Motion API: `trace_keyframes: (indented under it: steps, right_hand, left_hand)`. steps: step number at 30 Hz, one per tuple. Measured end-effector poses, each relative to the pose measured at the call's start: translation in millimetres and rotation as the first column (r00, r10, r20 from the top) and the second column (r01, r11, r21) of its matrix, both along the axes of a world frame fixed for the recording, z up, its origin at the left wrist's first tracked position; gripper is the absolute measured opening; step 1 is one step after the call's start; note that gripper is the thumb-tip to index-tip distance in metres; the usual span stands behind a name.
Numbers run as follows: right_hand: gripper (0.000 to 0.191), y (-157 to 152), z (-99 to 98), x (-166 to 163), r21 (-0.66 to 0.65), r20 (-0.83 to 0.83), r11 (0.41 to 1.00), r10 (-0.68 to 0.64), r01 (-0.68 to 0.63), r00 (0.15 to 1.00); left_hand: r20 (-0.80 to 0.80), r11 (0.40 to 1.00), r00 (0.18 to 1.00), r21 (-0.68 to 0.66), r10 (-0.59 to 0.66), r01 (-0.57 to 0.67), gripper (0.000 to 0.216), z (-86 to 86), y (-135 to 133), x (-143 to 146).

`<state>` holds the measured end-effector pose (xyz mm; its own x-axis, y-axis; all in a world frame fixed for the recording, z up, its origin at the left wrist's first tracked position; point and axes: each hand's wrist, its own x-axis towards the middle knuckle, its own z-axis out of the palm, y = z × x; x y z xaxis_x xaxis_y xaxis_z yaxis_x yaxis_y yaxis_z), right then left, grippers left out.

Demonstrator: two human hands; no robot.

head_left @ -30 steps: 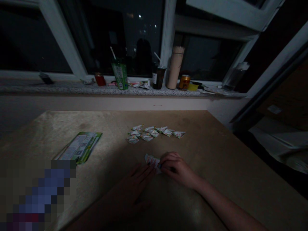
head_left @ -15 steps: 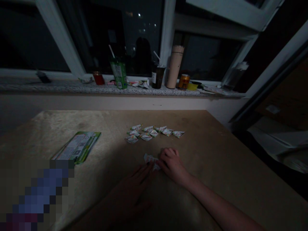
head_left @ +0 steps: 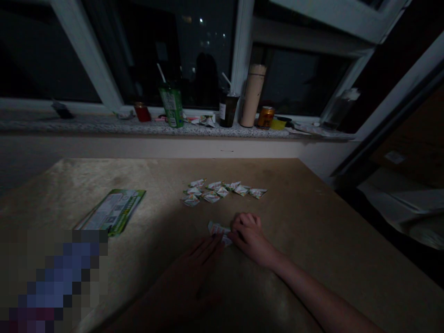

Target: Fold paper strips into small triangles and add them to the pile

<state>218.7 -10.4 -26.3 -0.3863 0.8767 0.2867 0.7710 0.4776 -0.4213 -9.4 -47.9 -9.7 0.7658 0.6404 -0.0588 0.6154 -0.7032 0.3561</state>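
Observation:
A small printed paper wrapper (head_left: 215,228) lies on the table between my hands. My left hand (head_left: 192,261) is dim in shadow, its fingers stretched flat, with the tips on the wrapper's near side. My right hand (head_left: 249,233) has its fingers curled, thumb and fingers closed at the wrapper's right end; its grip partly hides that end. Just beyond my hands sit several folded wrapper pieces (head_left: 212,197) in loose rows, white with green and red print.
A flat green-and-white printed packet (head_left: 116,210) rests on the table (head_left: 301,212) at left, beside a blurred-out blue area. Along the windowsill (head_left: 197,129) stand a green cup (head_left: 171,106), a dark cup (head_left: 227,110), a tall pink flask (head_left: 252,95) and an orange can (head_left: 266,118).
My left fingers have shifted slightly right along the wrapper. The right hand has moved a little to the right, still at the wrapper's end. The folded pieces stay put.

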Motion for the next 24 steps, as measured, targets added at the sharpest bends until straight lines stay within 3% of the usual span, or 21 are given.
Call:
trace_keyframes:
  steps: [8, 24]
  right_hand:
    - [0.010, -0.5, -0.6, -2.7, 0.033, 0.089, 0.999, -0.026, 0.023, 0.996]
    - [0.010, 0.0, -2.4, -4.6, 0.051, 0.060, 0.998, -0.050, 0.047, 0.997]
  left_hand:
    - [-0.013, 1.000, 1.000, -0.026, 0.009, -0.009, 0.087, 5.2, 0.3, 0.0]
    - [0.040, 0.994, 0.994, -0.034, -0.100, 0.101, 0.078, 4.4, 14.9, -9.9]
